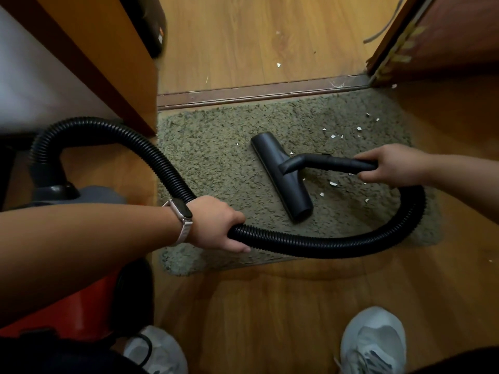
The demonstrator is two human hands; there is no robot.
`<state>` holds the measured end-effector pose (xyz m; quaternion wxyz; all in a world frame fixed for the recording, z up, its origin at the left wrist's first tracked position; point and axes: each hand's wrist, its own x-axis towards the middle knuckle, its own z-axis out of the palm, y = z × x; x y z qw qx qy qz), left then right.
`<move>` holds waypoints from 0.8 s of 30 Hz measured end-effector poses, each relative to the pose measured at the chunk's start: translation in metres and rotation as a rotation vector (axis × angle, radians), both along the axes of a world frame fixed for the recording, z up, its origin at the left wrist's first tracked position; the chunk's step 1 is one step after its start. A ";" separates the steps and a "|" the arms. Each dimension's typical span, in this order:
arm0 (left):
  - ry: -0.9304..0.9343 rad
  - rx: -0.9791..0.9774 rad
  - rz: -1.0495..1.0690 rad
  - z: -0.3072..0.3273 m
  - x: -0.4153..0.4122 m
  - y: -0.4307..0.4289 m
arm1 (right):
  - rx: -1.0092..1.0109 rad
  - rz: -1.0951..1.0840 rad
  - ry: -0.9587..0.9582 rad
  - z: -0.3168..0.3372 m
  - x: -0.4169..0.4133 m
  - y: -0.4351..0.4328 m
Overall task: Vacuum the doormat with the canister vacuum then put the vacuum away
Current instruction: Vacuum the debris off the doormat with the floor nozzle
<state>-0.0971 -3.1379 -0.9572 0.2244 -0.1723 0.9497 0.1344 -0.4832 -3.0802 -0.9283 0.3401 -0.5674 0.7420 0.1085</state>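
**Vacuum nozzle rests on crumb-strewn doormat at a doorway**

A person stands over a shaggy grey-green doormat point(210, 163) lying on a wooden floor point(270, 306) just inside a dark threshold strip point(256, 94). The black floor nozzle point(272, 163) of a canister vacuum sits flat on the middle of the mat, set at a slant. The right hand point(388, 164) grips the rigid black tube point(337, 163) that runs into the nozzle's neck, fingers curled round its end. The left hand point(218, 225), with a pale-strapped watch point(181, 220) on the wrist, is wrapped round the ribbed black hose point(324, 248), which loops low across the near edge of the mat to the right hand and arches back on the left to the vacuum's body point(94, 194), grey on top with red below, standing on the floor beside the mat. Small white scraps point(334, 136) dot the right side of the mat, most of them beyond and beside the tube, with a few more on the floor past the threshold. Two light-coloured shoes point(372, 344) show at the bottom edge, and an open door point(445, 36) stands at upper right
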 end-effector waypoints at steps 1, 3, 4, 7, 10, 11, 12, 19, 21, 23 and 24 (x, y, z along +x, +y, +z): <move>0.005 -0.003 0.001 0.000 0.000 -0.001 | -0.003 -0.027 -0.011 -0.002 -0.003 -0.001; 0.004 0.000 0.002 0.002 0.001 -0.002 | -0.012 -0.080 -0.039 -0.005 -0.006 -0.004; 0.002 0.000 0.002 0.003 0.002 -0.002 | -0.020 -0.110 -0.053 -0.007 -0.007 -0.006; 0.006 0.003 0.007 0.005 0.008 0.001 | -0.042 -0.182 -0.086 -0.010 -0.006 -0.013; -0.001 0.015 0.013 0.005 0.012 0.002 | -0.068 -0.171 -0.063 -0.013 -0.003 -0.017; -0.007 0.017 0.012 0.005 0.012 0.001 | -0.074 -0.162 -0.055 -0.014 -0.001 -0.018; -0.012 0.019 0.014 0.006 0.012 0.001 | -0.077 -0.149 -0.046 -0.015 0.000 -0.018; -0.023 -0.009 -0.010 0.004 0.010 -0.002 | -0.042 0.043 -0.038 -0.006 0.026 -0.013; -0.024 -0.017 -0.046 0.003 0.012 -0.001 | -0.028 0.164 -0.026 -0.006 0.045 -0.011; -0.044 -0.032 -0.079 0.003 0.016 0.001 | -0.020 0.255 -0.029 -0.010 0.060 -0.010; -0.054 -0.035 -0.085 0.003 0.019 0.002 | -0.015 0.280 -0.031 -0.011 0.064 -0.011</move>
